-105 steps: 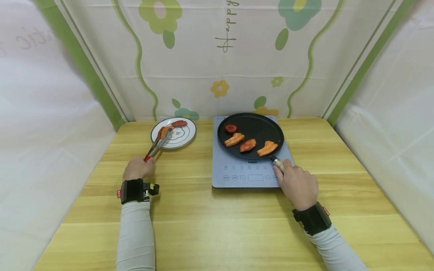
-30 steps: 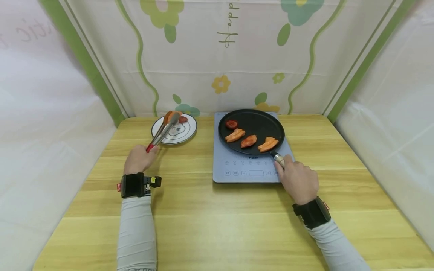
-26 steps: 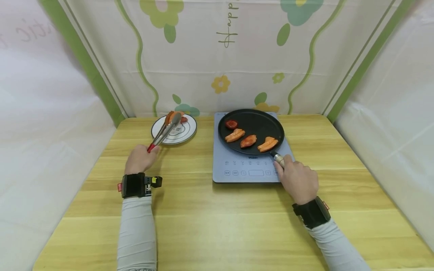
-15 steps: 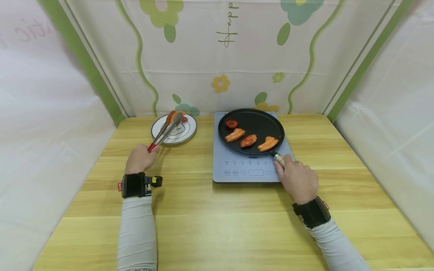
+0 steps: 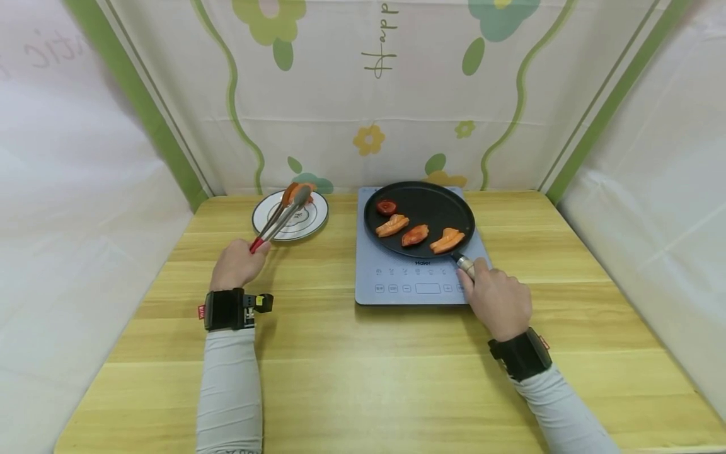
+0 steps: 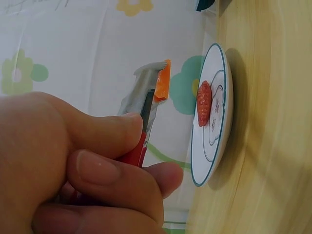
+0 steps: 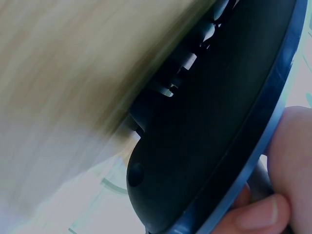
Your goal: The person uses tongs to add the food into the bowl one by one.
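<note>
In the head view my left hand grips the red handles of metal tongs. Their tips pinch an orange piece of food, held up off the white plate. A red sausage-like piece lies on that plate in the left wrist view. My right hand grips the handle of a flat black pan. In the pan sit two orange pieces, one at the left and one near the handle, a wing-like reddish piece and a red round slice.
The pan stands on a pale blue induction cooktop with touch controls along its front. Its dark underside with vents fills the right wrist view. A flowered cloth hangs behind the wooden table, with white sheets at both sides.
The tongs, low on the plate 3.5 seconds ago, have lifted the orange piece and drifted slightly right and away. The right hand keeps its grip on the pan handle; the pan's contents look the same.
</note>
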A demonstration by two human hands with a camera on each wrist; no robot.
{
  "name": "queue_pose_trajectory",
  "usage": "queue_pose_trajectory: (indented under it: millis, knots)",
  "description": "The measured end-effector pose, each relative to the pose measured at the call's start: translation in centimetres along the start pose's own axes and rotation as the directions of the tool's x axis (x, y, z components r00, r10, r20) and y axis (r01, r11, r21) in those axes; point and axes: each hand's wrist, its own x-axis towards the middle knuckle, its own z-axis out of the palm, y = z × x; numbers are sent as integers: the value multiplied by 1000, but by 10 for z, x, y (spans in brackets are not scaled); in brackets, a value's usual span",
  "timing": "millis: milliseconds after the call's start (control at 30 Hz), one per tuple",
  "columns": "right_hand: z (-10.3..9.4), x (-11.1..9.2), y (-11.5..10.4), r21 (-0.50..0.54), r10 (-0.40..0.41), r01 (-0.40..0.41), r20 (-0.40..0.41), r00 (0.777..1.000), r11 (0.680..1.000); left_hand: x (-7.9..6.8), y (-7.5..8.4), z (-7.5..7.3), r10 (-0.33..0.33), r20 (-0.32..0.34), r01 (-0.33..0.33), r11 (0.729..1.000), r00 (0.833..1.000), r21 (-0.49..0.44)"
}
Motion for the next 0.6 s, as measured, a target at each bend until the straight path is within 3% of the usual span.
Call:
queue_pose_trajectory:
  millis: [600]
  knots:
    - [1, 0, 0, -14, -9, 9, -14, 1000, 1000, 0, 13, 5, 34, 16, -34, 999, 999, 0]
